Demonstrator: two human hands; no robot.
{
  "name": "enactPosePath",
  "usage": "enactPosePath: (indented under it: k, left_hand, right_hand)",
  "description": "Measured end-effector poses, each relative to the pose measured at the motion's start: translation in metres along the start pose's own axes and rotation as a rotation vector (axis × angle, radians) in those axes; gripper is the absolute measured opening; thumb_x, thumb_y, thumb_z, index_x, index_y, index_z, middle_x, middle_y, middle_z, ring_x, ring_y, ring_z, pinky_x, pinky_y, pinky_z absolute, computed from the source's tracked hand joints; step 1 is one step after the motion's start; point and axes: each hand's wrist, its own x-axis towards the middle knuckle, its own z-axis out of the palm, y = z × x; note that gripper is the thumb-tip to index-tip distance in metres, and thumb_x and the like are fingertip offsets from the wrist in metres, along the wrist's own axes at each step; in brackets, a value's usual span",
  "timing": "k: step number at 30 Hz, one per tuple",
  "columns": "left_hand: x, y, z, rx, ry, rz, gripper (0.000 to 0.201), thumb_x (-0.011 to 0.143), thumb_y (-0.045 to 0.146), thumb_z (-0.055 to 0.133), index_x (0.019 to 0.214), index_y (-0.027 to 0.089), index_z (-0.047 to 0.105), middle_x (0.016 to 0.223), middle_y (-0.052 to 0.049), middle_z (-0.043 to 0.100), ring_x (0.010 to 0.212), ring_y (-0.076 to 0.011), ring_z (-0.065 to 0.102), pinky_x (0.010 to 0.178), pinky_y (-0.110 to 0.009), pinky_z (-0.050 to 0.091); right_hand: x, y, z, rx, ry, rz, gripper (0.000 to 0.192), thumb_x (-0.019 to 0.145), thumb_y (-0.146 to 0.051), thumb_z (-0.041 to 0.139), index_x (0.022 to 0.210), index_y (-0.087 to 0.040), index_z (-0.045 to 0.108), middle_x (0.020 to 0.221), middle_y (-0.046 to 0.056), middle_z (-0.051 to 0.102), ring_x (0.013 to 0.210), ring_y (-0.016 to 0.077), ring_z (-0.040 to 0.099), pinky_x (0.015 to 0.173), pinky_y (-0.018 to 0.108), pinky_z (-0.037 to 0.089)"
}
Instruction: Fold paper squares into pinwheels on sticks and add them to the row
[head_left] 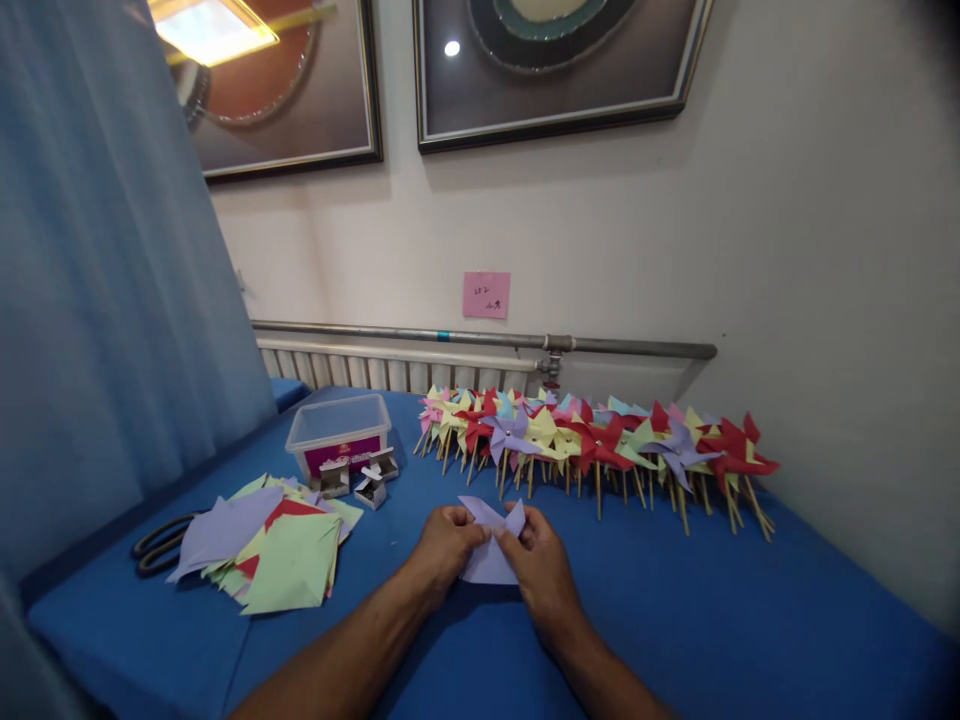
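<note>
Both of my hands hold a lilac paper square (491, 545) just above the blue table (712, 620), its corners folded up toward the middle. My left hand (444, 553) pinches the paper's left side. My right hand (541, 570) pinches its right side, with fingertips at the folded centre. A pile of cut coloured paper squares (262, 545) lies to the left of my left hand.
A long row of finished paper pinwheels on wooden sticks (600, 445) lies along the back of the table by the wall. A clear plastic box (340, 432) and small open pin boxes (360, 480) stand at left centre. Black scissors (157, 545) lie at the far left.
</note>
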Motion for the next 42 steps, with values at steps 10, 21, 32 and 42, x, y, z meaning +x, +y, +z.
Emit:
enactPosePath:
  k: [10, 21, 32, 42]
  left_hand:
    - [0.017, -0.005, -0.015, -0.179, 0.201, 0.000, 0.025, 0.056, 0.025, 0.078, 0.062, 0.018, 0.054, 0.051, 0.002, 0.054, 0.046, -0.0100, 0.047, 0.049, -0.023, 0.034]
    - [0.006, -0.002, 0.000, -0.100, 0.143, 0.067, 0.020, 0.055, 0.028, 0.074, 0.060, 0.017, 0.058, 0.051, 0.001, 0.058, 0.045, -0.0093, 0.047, 0.047, -0.022, 0.034]
    - [0.001, 0.001, 0.007, 0.081, 0.203, 0.047, 0.014, 0.067, 0.024, 0.071, 0.062, 0.016, 0.060, 0.049, 0.001, 0.057, 0.043, -0.0096, 0.044, 0.045, -0.022, 0.030]
    - [-0.001, 0.002, 0.010, 0.097, 0.216, 0.046, 0.022, 0.067, 0.024, 0.074, 0.056, 0.018, 0.056, 0.044, 0.002, 0.054, 0.039, -0.0091, 0.040, 0.043, -0.022, 0.028]
  right_hand:
    - [-0.018, -0.001, -0.002, -0.347, -0.196, -0.229, 0.065, 0.073, -0.023, 0.067, 0.137, -0.026, 0.055, 0.126, 0.008, 0.068, 0.102, 0.0242, 0.069, 0.092, 0.040, 0.053]
    - [-0.013, -0.003, 0.000, -0.450, -0.052, -0.314, 0.028, 0.087, -0.046, 0.060, 0.076, -0.023, 0.070, 0.114, 0.009, 0.067, 0.104, 0.0254, 0.065, 0.091, 0.036, 0.050]
    - [-0.010, -0.005, 0.002, -0.415, 0.079, -0.143, 0.035, 0.079, -0.051, 0.062, 0.056, -0.024, 0.059, 0.090, 0.006, 0.074, 0.077, 0.0227, 0.063, 0.074, 0.033, 0.045]
    - [-0.009, -0.007, 0.001, -0.443, 0.086, -0.104, 0.031, 0.078, -0.048, 0.061, 0.058, -0.025, 0.059, 0.061, 0.000, 0.065, 0.060, 0.0195, 0.056, 0.060, 0.030, 0.040]
